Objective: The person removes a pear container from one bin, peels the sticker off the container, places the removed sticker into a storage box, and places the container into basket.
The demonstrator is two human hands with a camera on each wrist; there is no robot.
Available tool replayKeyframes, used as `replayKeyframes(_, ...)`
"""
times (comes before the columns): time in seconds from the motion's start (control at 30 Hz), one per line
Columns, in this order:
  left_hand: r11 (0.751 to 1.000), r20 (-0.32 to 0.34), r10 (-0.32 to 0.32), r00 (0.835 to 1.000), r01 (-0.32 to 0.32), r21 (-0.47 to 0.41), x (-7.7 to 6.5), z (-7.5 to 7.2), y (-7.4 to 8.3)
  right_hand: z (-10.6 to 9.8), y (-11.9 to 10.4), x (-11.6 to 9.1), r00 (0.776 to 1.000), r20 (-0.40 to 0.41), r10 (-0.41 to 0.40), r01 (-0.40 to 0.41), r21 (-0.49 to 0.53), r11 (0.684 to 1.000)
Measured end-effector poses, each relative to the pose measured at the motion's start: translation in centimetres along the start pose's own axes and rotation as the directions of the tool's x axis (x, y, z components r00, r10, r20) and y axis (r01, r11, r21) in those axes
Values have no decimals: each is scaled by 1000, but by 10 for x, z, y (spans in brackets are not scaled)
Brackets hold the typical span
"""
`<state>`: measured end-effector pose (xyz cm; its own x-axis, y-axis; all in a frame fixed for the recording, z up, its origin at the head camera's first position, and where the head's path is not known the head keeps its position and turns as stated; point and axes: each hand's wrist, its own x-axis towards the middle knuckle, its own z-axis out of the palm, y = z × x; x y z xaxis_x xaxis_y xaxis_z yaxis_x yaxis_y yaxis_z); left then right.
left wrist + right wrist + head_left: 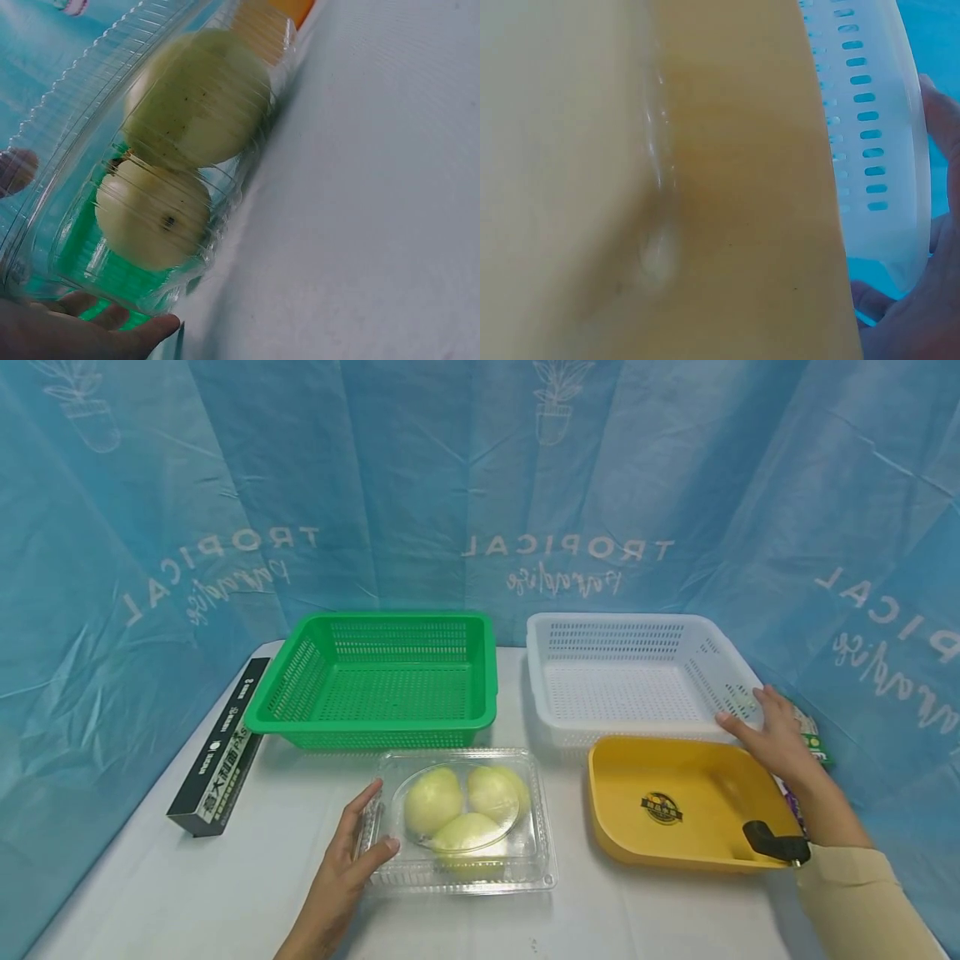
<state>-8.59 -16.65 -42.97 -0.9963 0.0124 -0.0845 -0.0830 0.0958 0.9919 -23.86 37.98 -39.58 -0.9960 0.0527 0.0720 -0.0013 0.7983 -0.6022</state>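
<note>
A lidded clear plastic fruit box (536, 860) lies on the white table, with pale yellow-green round fruits (433, 802) inside. At its left end my left hand (341, 864) grips the box, thumb over the near left side and fingers along the left edge. In the left wrist view, fingertips (154, 330) show at the end of the box, below a fruit (154, 214). My right hand (776, 735) holds the near right corner of a white perforated basket (637, 725), thumb at the front rim and fingers over the right side. The right wrist view shows this basket (885, 157) beyond a yellow tray (742, 187).
Left of the white basket stands a green perforated basket (375, 727). A long black pasta box (221, 752) lies at the far left. The yellow tray (705, 802), with a black handle (772, 843), sits before the white basket. Colourful packaging (813, 739) shows partly behind my right arm. Blue curtains surround the table.
</note>
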Motion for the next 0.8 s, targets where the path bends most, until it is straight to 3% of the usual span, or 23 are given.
replayKeyframes(0.4, 999, -43, 52, 998, -52, 4, -4, 10, 12, 2, 2, 1, 1000, -11, 3, -3, -3, 1000)
replayKeyframes(0.8, 998, -83, 43, 996, -47, -51, -8, 19, 20, 4, 3, 0, 1000, -24, 0, 0, -14, 1000)
